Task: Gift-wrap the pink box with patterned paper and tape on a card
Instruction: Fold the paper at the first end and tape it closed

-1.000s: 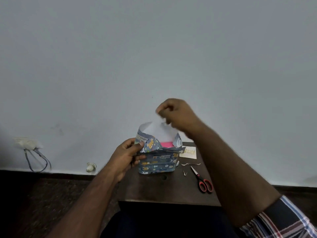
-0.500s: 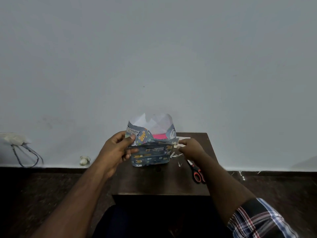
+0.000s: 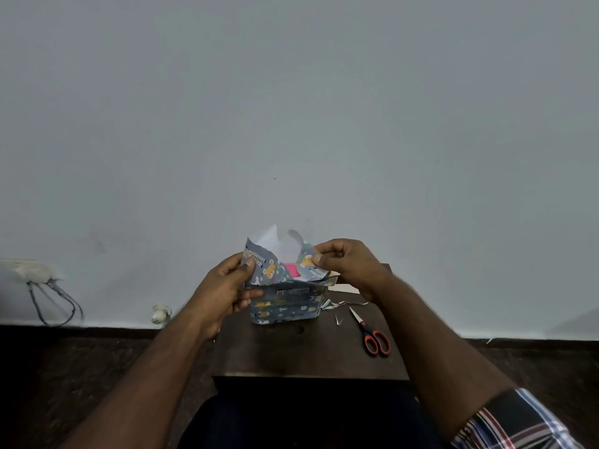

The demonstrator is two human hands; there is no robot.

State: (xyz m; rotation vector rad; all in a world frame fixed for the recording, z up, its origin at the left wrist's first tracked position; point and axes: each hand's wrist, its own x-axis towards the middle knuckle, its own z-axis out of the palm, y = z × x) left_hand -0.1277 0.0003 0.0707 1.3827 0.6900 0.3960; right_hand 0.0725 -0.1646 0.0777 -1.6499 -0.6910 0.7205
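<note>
The pink box (image 3: 290, 269) stands on a small dark wooden table (image 3: 308, 351), wrapped around its sides in blue-grey patterned paper (image 3: 285, 304) with cartoon animals. Only a strip of pink shows at the open top, where white-backed paper flaps stick up. My left hand (image 3: 227, 286) grips the left side of the wrapped box, thumb on the left flap. My right hand (image 3: 346, 264) pinches the right flap between thumb and fingers. A corner of a pale card (image 3: 345, 287) peeks out behind my right wrist.
Red-and-black scissors (image 3: 372, 337) lie on the table's right side, with thin paper scraps (image 3: 338, 314) beside them. A grey wall rises just behind the table. A socket with cables (image 3: 42, 280) and a small white object (image 3: 161, 314) sit low on the left.
My right hand came down from above the box to the table beside it, then rose and took hold of the right flap. My left hand stayed on the box.
</note>
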